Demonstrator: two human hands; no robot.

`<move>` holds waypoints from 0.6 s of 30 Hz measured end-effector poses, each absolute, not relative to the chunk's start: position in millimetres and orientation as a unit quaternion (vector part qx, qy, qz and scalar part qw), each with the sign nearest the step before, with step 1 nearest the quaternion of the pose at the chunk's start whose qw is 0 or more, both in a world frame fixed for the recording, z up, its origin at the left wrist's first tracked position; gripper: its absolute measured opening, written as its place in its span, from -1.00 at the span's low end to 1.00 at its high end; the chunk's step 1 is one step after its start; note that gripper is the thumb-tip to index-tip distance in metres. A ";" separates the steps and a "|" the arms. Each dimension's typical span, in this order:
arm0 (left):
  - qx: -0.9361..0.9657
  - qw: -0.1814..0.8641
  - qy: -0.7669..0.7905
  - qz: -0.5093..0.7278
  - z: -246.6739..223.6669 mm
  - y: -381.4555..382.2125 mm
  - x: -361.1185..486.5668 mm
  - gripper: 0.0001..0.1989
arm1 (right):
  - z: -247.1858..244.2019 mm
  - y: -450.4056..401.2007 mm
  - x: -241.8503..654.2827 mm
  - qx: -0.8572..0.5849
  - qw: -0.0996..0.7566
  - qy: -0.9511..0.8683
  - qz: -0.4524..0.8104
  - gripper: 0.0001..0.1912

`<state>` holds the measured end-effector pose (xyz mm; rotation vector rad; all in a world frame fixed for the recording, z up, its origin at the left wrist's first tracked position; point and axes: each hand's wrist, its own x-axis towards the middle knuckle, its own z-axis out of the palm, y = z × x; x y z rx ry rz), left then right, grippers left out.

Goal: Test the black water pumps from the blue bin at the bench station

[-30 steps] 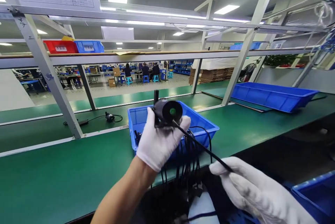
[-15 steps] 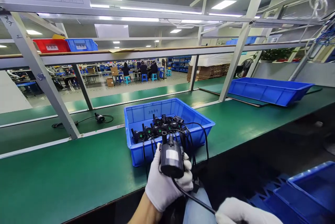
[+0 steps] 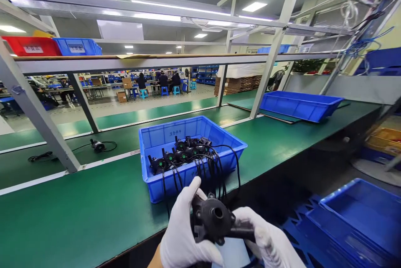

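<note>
My gloved left hand (image 3: 184,226) is wrapped round the body of a small black water pump (image 3: 214,218), low in the head view. The pump's round port faces up toward me. My gloved right hand (image 3: 266,234) closes on the pump's side spout, at the right. Past my hands, a blue bin (image 3: 194,172) stands on the green bench. Several similar black pumps (image 3: 181,155) lie inside it, some with green dots. Their black cables (image 3: 219,167) hang over the bin's near wall.
Another black pump (image 3: 97,146) with its cable lies left of the bin behind a white post. An empty-looking blue bin (image 3: 300,105) sits farther right on the green bench (image 3: 94,209). Stacked blue bins (image 3: 360,213) stand low at the right. Red (image 3: 33,46) and blue (image 3: 78,46) boxes rest on the shelf.
The pump has been turned so its port faces me, and lowered slightly. My right hand has come from the cable at the lower right to the pump. The view has swung right.
</note>
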<state>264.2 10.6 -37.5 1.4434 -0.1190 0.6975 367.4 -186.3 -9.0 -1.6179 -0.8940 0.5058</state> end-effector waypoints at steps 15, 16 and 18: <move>0.717 0.580 -0.068 0.380 -46.8 16.4 267.6 0.35 | -8.0 -173.4 361.7 -0.664 0.598 -0.384 0.233 -0.20; 0.722 0.580 -0.059 0.371 -46.2 15.3 267.5 0.36 | -7.3 -172.8 362.7 -0.665 0.599 -0.378 0.235 -0.19; 0.732 0.577 -0.043 0.360 -45.4 12.9 266.6 0.38 | -4.4 -170.3 365.3 -0.685 0.592 -0.361 0.223 -0.19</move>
